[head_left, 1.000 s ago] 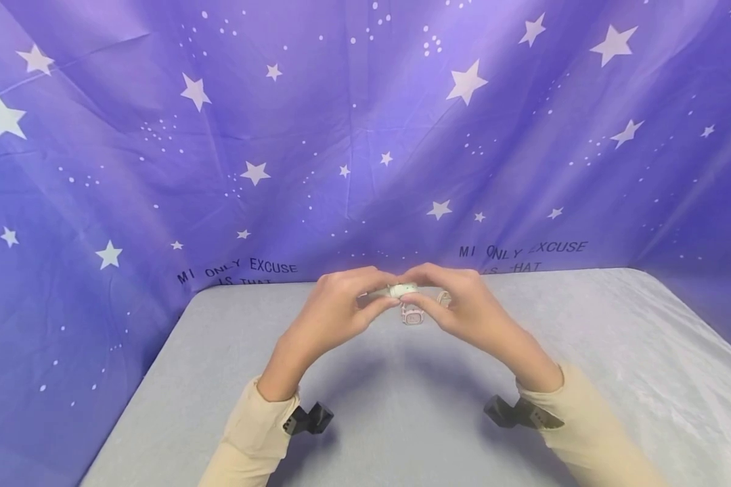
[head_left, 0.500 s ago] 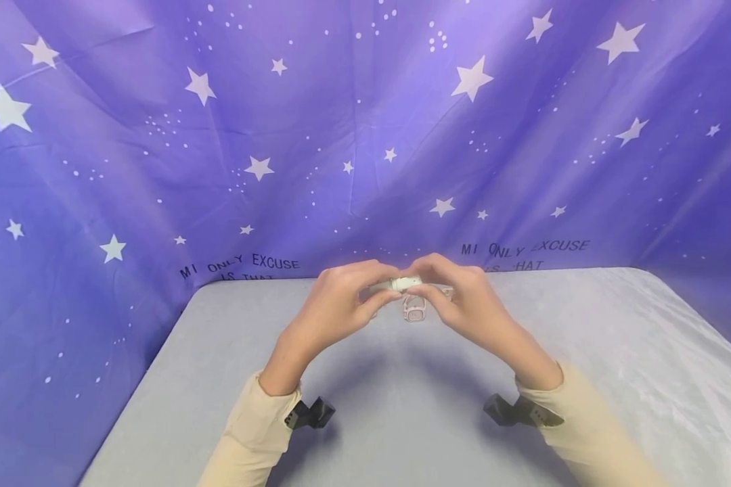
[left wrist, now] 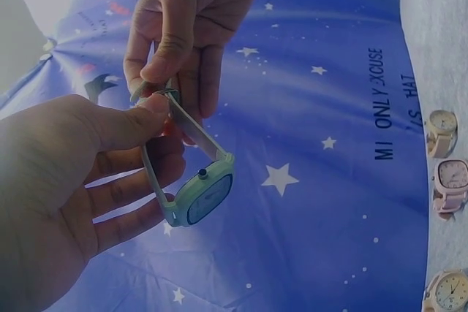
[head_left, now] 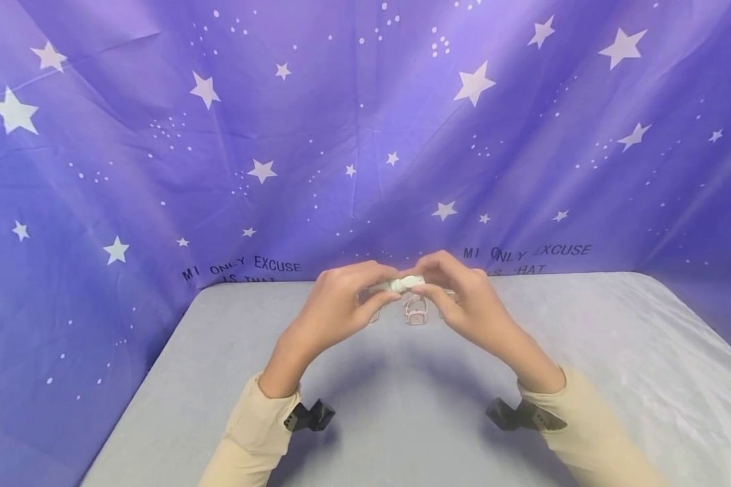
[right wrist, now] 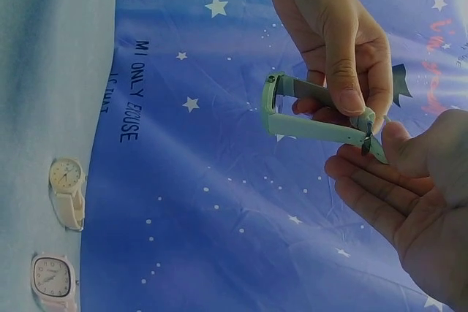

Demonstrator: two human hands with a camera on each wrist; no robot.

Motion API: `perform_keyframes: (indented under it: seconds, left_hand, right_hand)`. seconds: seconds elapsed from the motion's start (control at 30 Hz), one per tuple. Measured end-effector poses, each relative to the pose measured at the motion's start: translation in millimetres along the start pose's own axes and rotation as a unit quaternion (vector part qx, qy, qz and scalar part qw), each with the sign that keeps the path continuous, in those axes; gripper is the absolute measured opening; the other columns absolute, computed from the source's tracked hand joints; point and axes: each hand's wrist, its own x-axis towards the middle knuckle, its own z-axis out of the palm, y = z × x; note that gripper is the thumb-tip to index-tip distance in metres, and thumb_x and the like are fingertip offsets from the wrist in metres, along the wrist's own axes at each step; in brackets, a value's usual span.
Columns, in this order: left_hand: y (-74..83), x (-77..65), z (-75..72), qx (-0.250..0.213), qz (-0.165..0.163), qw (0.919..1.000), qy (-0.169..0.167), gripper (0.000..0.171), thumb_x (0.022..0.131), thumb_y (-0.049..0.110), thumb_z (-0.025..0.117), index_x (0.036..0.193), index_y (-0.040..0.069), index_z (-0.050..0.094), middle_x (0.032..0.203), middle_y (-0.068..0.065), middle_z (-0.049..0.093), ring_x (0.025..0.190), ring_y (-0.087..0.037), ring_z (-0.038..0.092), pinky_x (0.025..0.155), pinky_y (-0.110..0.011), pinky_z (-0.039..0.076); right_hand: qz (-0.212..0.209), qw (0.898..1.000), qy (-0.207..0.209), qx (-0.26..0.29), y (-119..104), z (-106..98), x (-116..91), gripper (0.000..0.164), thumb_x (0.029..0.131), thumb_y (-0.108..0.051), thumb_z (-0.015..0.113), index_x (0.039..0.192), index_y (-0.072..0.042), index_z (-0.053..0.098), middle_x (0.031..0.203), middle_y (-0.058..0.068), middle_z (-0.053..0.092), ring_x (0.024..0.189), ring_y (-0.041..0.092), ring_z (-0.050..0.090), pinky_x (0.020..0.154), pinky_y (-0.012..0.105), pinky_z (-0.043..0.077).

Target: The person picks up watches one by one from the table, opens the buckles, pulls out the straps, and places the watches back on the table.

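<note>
- You are pinching the green watch by its strap with both hands, left and right, and its case is hanging in the air above the counter.
- You are probably risking a drop if either pinch is slackening, since only fingertips are bearing the weight.
- Tugging askew at the buckle could be twisting the strap.
- Your fingers are hiding whether the strap end is passing through the buckle.
- Dim light is blurring the dial; the frame edge is cutting off the lower cream watch.

One green watch, three paler watches (one pink, two beige), two wrist cameras, one table
</note>
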Motion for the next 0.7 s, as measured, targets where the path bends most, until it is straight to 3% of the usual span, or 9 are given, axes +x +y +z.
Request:
perform_keyframes:
  seconds: [0.23,0.4,0.57,0.7]
  left_hand:
    - [-0.7,-0.4,0.2,-0.005,-0.009,0.9999,-0.002,0.023,0.088,0.013,0.080,0.110,0.007,0.076,0.102,-0.003,0.078,0.081,-0.010,0.070,0.073,-0.024,0.059]
    - [2.5,0.2,-0.7,-0.030,-0.060,0.9971,-0.035,0.021,0.091,0.013,0.077,0.111,0.009,0.074,0.104,-0.001,0.077,0.083,-0.010,0.069,0.076,-0.026,0.059]
    - [4.6,0.5,1.0,-0.101,-0.132,0.9839,-0.068,0.018,0.093,0.014,0.075,0.110,0.011,0.071,0.101,0.002,0.075,0.081,-0.007,0.066,0.077,-0.024,0.058]
    - [4.8,0.5,0.4,-0.153,-0.177,0.9687,-0.082,0.018,0.092,0.018,0.076,0.108,0.012,0.070,0.094,0.002,0.073,0.083,-0.009,0.065,0.079,-0.028,0.057]
  right_hand:
    - [0.007,1.000,-0.001,0.015,-0.4,-1.0,0.1,0.027,0.084,0.017,0.069,0.105,0.005,0.058,0.099,0.017,0.076,0.092,0.033,0.077,0.080,0.027,0.063]
    - [0.020,1.000,-0.009,0.022,-1.2,-1.5,-0.5,0.026,0.088,0.016,0.066,0.108,0.005,0.054,0.102,0.020,0.076,0.090,0.030,0.077,0.057,0.019,0.055]
    - [0.034,0.999,-0.017,0.022,-1.3,-0.7,-2.2,0.025,0.090,0.015,0.064,0.109,0.004,0.053,0.103,0.021,0.077,0.078,0.018,0.071,0.046,0.019,0.041]
    - [0.039,0.999,-0.017,0.028,-2.4,0.1,-1.1,0.023,0.091,0.014,0.063,0.108,0.003,0.052,0.106,0.021,0.076,0.080,0.021,0.074,0.045,0.018,0.038]
